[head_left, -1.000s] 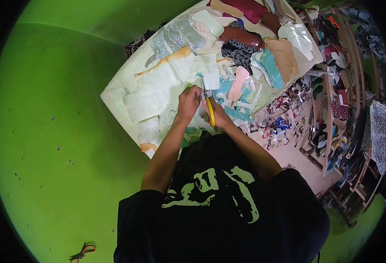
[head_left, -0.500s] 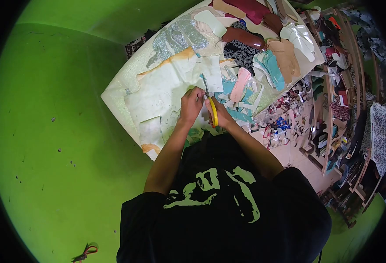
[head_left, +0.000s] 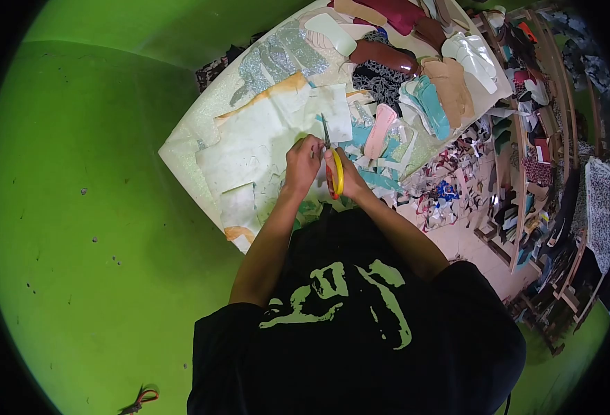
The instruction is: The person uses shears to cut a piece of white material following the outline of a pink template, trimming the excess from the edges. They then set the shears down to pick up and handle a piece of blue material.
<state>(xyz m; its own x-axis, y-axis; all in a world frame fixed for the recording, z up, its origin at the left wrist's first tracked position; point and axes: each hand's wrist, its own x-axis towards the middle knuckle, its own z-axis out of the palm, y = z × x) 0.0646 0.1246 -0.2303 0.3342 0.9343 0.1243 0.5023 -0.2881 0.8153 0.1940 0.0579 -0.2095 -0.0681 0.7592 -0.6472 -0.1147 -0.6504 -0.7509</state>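
In my right hand (head_left: 344, 174) are scissors (head_left: 337, 169) with yellow handles, their narrow blades pointing away from me. My left hand (head_left: 303, 164) is closed just left of the blades, fingers pinched together; what lies in them is too small to make out. Both hands are over a large pale sheet (head_left: 239, 155) with brown-stained edges, spread on the table. A pink sole-shaped piece (head_left: 380, 131) lies to the right of the scissors, among teal scraps (head_left: 386, 181).
On the table (head_left: 184, 142) lie silver glitter material (head_left: 277, 62), a stack of teal pieces (head_left: 429, 107), tan pieces (head_left: 449, 86) and white pieces (head_left: 471, 59). Scraps (head_left: 450, 190) litter the floor to the right, beside a crowded wooden rack (head_left: 519, 187). A green wall (head_left: 90, 207) stands left.
The scissors have shifted slightly, and their handles now show a wider loop. My left hand stays almost in the same place.
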